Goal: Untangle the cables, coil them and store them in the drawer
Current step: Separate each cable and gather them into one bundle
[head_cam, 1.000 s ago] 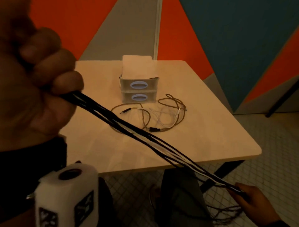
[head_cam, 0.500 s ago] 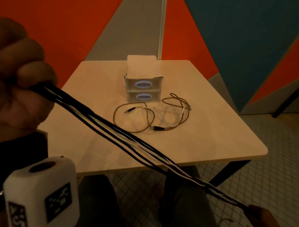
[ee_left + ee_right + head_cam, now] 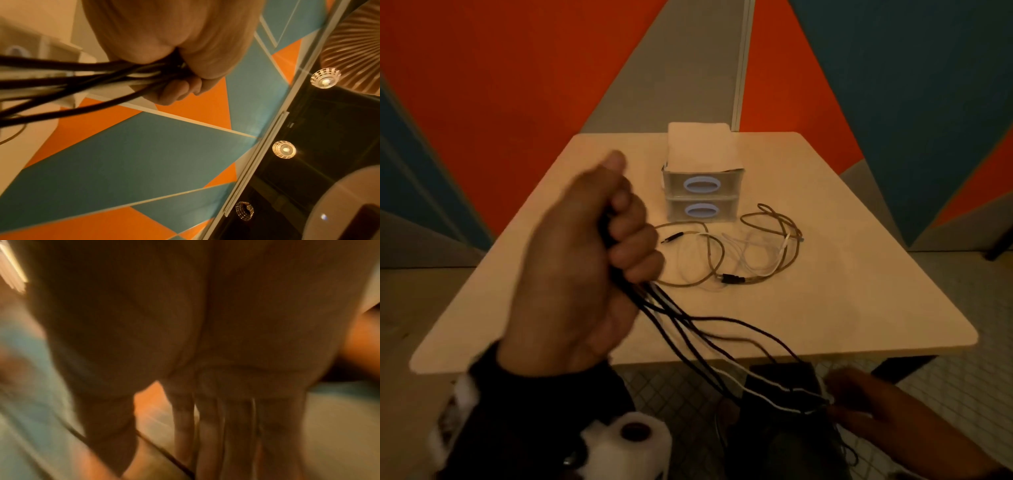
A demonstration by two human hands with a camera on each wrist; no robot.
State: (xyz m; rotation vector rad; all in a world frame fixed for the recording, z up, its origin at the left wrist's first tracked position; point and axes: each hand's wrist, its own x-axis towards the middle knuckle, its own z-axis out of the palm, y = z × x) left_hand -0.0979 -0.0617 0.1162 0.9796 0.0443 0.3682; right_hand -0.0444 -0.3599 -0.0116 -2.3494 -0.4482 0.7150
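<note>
**A fistful of cable strands, two more cables still on the table**

My left hand (image 3: pixel 585 263) is raised over the near left part of the table (image 3: pixel 859 308), fingers clenched around a bundle of cable strands (image 3: pixel 688 329). Most strands are black and at least one is white. They hang in slack curves past the table's near edge, down toward my right hand (image 3: pixel 887 418), which sits low beside my knee. That hand's fingers look fairly straight in the right wrist view, and the strand ends lie against them, but the blur stops me telling whether I am pinching them or only touching them.

I judge this bundle to be light and limp: it sags wherever it is not pulled, so it will not keep a coil shape unless I pin each loop. The jackets look smooth, so a loose grip could let strands slip. The best place to hold is where the strands run together at my left fist, feeding loops in from the free end.

I can see roughly five or six strands leaving my fist, though they overlap too much for a firm count. On the table lie two more cables, a brownish cable (image 3: pixel 709 270) and a white cable (image 3: pixel 756 253), tangled together just in front of the drawer unit (image 3: pixel 702 192). It has two drawers, both closed, stacked one above the other
</note>
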